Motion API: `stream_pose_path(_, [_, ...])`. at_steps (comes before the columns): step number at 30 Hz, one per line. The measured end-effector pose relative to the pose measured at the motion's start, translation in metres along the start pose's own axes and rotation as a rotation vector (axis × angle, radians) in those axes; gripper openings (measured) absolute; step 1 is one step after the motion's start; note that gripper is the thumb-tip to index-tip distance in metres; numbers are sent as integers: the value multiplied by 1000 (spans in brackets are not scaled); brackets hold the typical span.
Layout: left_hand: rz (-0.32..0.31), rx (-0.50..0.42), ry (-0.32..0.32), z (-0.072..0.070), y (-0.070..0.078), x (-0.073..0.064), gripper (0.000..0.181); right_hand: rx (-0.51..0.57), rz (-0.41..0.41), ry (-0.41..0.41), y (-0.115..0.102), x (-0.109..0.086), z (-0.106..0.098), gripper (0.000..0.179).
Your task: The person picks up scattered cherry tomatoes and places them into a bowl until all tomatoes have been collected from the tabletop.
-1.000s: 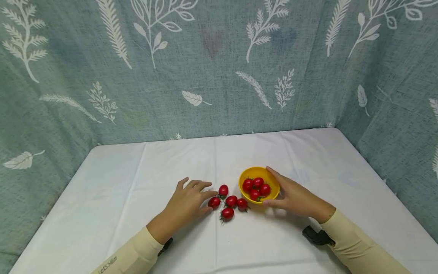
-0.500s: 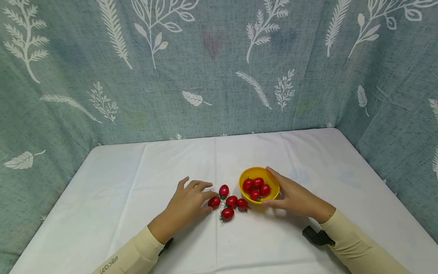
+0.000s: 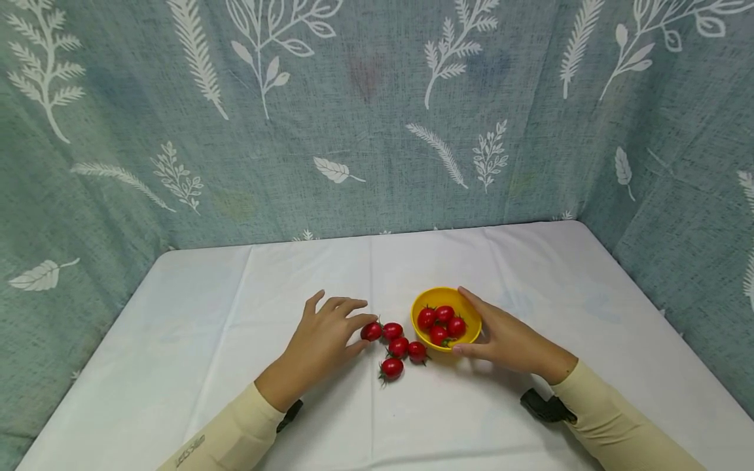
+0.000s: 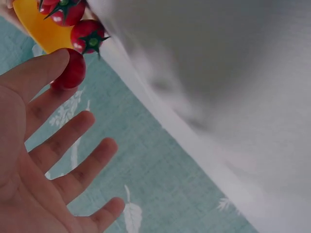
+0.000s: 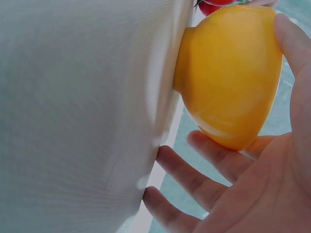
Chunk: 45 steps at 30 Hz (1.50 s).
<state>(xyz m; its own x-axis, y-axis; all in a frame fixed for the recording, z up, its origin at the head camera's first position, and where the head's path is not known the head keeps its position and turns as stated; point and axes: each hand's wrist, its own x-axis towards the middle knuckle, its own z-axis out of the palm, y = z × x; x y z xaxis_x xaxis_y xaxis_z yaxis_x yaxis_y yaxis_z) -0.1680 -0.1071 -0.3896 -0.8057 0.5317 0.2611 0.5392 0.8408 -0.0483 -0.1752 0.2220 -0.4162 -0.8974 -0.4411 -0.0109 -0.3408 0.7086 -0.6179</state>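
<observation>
My left hand (image 3: pixel 321 337) pinches a red cherry tomato (image 3: pixel 371 331) between thumb and index finger; the left wrist view shows the same tomato (image 4: pixel 74 73) at the fingertips, the other fingers spread. Just right of it lie several more cherry tomatoes (image 3: pixel 398 347) with green stems, loosely grouped on the white cloth. A small yellow bowl (image 3: pixel 425 301) stands upright beside them, with several cherry tomatoes (image 3: pixel 438 335) inside. Around the bowl's right side my right hand (image 3: pixel 515 340) grips with thumb and fingers. The right wrist view shows the bowl's outer wall (image 5: pixel 228 77) between them.
A white cloth (image 3: pixel 283 275) covers the table. Behind and at both sides hangs a blue-green curtain (image 3: pixel 377 131) with white leaf prints. A dark strap (image 3: pixel 548 405) sits at the right wrist, below the cream sleeve (image 3: pixel 618 418).
My left hand has shifted slightly away from me, carrying the pinched tomato from the group's left side to beside the farthest tomato, which has turned and moved a little. The right hand and bowl stay put.
</observation>
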Motion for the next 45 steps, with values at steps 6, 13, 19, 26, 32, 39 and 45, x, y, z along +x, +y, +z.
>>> stream_pose_path(6, [6,-12,15,-6,7,11,40,14,2,-7,-1,0,-1,109])
stream_pose_path(13, [21,-53,22,-12,19,25,42,14,12,-14,-3,0,-2,109])
stream_pose_path(19, [51,-73,25,-13,33,40,44,27,5,-4,-2,0,-2,109])
stream_pose_path(26, [104,-67,29,-12,48,56,41,44,20,-8,-2,0,-2,109])
stream_pose_path(32, [122,-47,-22,-7,56,65,44,54,2,-13,-2,1,-3,110])
stream_pose_path(39, [131,-47,-53,0,63,72,41,68,-16,-12,0,0,-3,108])
stream_pose_path(45, [134,-54,-63,6,67,77,39,65,-35,-3,1,-1,-3,107])
